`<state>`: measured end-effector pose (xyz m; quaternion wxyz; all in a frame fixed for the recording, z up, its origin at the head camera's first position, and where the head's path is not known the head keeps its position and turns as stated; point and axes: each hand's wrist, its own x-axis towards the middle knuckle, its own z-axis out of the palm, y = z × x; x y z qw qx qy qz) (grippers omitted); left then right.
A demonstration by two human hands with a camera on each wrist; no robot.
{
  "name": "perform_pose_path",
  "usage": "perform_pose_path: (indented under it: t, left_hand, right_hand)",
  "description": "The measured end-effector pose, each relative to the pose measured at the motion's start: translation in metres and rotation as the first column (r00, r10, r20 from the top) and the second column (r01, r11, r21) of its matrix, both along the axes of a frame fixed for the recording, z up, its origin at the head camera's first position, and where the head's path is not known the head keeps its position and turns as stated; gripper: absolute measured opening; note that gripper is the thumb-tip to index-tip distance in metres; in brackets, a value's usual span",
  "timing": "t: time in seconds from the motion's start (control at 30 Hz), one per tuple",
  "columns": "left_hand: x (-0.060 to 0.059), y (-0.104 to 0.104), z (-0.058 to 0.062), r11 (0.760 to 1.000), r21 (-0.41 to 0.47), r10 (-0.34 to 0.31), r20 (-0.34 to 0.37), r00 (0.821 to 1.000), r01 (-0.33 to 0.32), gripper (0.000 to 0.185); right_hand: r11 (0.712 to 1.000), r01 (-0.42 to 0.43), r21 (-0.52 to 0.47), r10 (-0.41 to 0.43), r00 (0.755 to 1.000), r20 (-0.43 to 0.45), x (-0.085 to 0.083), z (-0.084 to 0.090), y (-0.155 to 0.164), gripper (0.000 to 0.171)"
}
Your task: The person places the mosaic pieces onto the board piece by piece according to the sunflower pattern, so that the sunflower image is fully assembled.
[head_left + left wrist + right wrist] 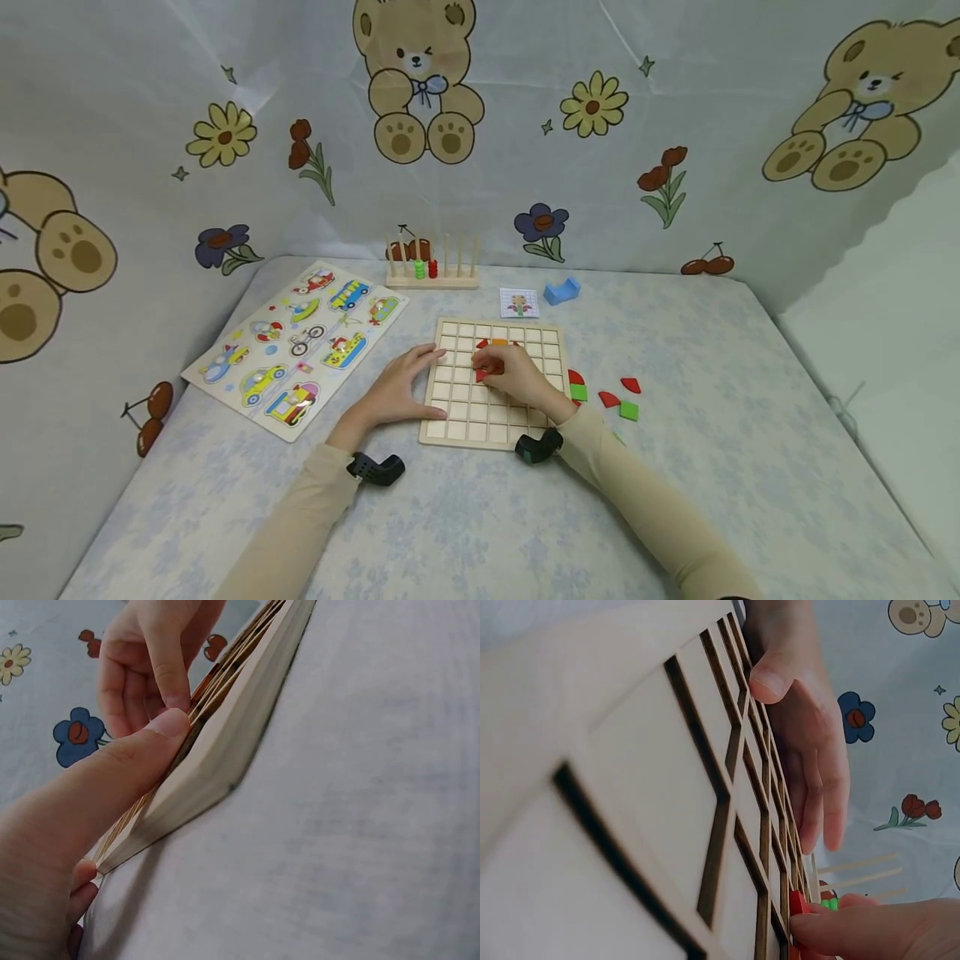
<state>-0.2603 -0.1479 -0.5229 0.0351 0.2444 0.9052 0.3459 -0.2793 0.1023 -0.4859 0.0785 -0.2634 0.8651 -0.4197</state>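
A square pale-wood board [459, 410] with a raised grid of small cells lies on the table [465, 525], which has a pale blue-patterned cover. At the board's left edge is the person's left hand [401, 385], its thumb and fingers spread and extended; the thumb touches the board's rim. The right hand [519, 377] is over the middle of the board, its thumb and fingers curled in a pinch on a small red piece [481, 377], which is low over the grid; whether it touches a cell cannot be told. Just beyond that hand, a flat orange piece [498, 342] lies on the board, with small red bits on either side of it.

Right of the board lie red quarter-round pieces [609, 400] and green square pieces [628, 410], some just beside its rim and some farther off. Beyond the board's far edge are a white card with a gridded, coloured picture [519, 303] and a blue curved block [562, 291]. A wooden peg stand [432, 283] with green and red beads stands beyond its far left corner. Left of the board lies a pale puzzle board with colourful vehicle pictures [288, 354].
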Motion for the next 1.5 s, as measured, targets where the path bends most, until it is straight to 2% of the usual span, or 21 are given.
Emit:
perform_pose_path:
  t: [0.57, 0.67, 0.93, 1.17, 1.33, 1.5]
  left_hand:
    - [0.0, 0.0, 0.0, 1.0, -0.004, -0.006, -0.005, 1.0, 0.006, 0.103]
    - [0.0, 0.001, 0.0, 1.0, 0.001, -0.012, -0.011, 1.0, 0.012, 0.104]
    - [0.001, 0.001, 0.002, 1.0, 0.005, -0.011, -0.018, 1.0, 0.011, 0.103]
    - [0.004, 0.001, 0.008, 1.0, -0.006, -0.006, 0.017, 1.0, 0.006, 0.103]
    - [0.005, 0.001, 0.008, 1.0, -0.002, -0.002, 0.015, 1.0, 0.002, 0.103]
    - [0.005, 0.001, 0.007, 1.0, -0.002, 0.0, 0.01, 1.0, 0.0, 0.102]
  right_hand:
    - [1.0, 0.003, -0.007, -0.003, 1.0, -0.014, 0.001, -0.001, 0.0, 0.031]
    - [0.999, 0.029, -0.014, -0.03, 0.999, -0.024, 0.004, 0.002, 0.007, 0.03]
    - [0.983, 0.173, -0.058, -0.177, 0.982, -0.06, 0.02, 0.01, 0.063, 0.026]
    - [0.946, 0.322, 0.031, -0.318, 0.944, -0.089, 0.042, 0.006, 0.122, 0.03]
    - [0.938, 0.336, 0.086, -0.332, 0.941, -0.062, 0.056, -0.001, 0.146, 0.034]
    - [0.944, 0.316, 0.091, -0.313, 0.949, -0.042, 0.059, -0.005, 0.151, 0.037]
